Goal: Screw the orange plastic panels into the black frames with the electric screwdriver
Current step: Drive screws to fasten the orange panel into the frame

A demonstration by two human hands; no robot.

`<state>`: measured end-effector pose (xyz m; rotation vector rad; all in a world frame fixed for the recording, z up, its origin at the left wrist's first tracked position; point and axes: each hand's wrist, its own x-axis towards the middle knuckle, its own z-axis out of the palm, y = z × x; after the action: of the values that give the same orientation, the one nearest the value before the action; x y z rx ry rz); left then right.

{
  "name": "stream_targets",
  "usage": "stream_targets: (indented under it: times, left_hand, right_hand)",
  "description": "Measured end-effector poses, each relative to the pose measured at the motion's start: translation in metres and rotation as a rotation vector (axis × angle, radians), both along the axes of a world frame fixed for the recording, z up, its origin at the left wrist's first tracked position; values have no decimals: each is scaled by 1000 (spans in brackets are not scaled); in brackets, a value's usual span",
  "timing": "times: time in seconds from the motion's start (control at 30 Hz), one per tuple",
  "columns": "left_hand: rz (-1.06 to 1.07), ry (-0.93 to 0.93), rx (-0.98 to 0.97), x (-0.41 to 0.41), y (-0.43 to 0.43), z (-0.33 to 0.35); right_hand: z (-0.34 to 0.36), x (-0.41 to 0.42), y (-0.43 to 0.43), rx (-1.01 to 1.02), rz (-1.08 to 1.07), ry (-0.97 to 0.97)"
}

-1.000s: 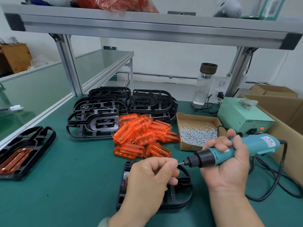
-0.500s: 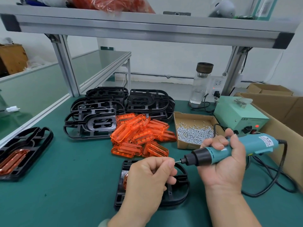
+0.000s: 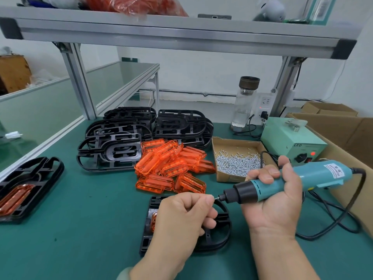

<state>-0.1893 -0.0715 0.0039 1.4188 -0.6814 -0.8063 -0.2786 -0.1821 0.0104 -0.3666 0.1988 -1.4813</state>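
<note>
Little has changed over the last second: the right hand [image 3: 276, 201], lower right of the frame, still has its fingers curled around the teal screwdriver [image 3: 302, 179], held almost level with its black nose pointing left. The left hand [image 3: 181, 215], lower centre, still has thumb and forefinger pinched together right at the bit's tip. Whatever they pinch is too small to see, though it is probably a screw being seated on the bit. Since the pose is held, the loading step looks unfinished and no driving has begun. The work lies under the left hand: a black frame [image 3: 227, 227] flat on the green mat [image 3: 90, 219], with an orange panel [image 3: 154, 221] showing inside it. An aluminium shelf [image 3: 161, 35] spans the top of the view. Stacked black frames [image 3: 121, 142] sit at centre left, with a frame that already holds a panel [image 3: 30, 184] at the far left edge. Loose orange panels [image 3: 171, 164] are heaped at centre. To their right stand a cardboard tray [image 3: 228, 177] of screws [image 3: 236, 162], a pale green power box [image 3: 290, 138] and a glass bottle [image 3: 244, 104].
</note>
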Motion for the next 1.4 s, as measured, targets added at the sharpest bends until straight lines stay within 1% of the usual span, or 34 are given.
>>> stream_targets:
  times: [0.1,0.17,0.33,0.53,0.57,0.6,0.67,0.73,0.8,0.87,1.0,1.1,1.23,1.4]
  left_hand:
    - [-52,28,0,5,4,0]
    - [-46,35,-15,9,5,-1]
    - [-18,-52,-35,10,3,-1]
    - [-60,-111,-28,14,1,-2]
    - [-61,-150,-25,19,1,-1]
    - [-51,-235,-20,28,2,-3]
    - [-40,-510,50,54,7,-5]
    - [-152,-763,192,78,15,-8]
    - [-343,-882,312,91,22,-11]
    - [-490,-937,352,95,25,-13]
    - [-573,-1006,392,99,25,-14]
    - [-554,-1025,380,91,23,-15]
    - [-481,-1069,294,70,10,-21]
    - [-416,-1130,209,62,4,-29]
  right_hand:
    - [-1,-1,-2,25,7,-9]
    - [-1,-2,-2,36,10,-17]
    - [-2,-2,-2,43,11,-12]
    - [-1,-2,-2,35,7,8]
    - [-2,-2,-3,37,8,10]
    - [-2,-2,-3,39,7,13]
    - [-3,-4,-5,42,3,18]
    - [-4,-6,-8,39,-4,26]
    - [-4,-6,-10,38,-3,46]
    - [-3,-6,-12,35,-2,79]
    - [2,-7,-14,-2,-10,159]
    - [12,-3,-18,-48,17,186]
    - [24,10,-23,-113,42,226]
    - [10,16,-28,-122,38,279]
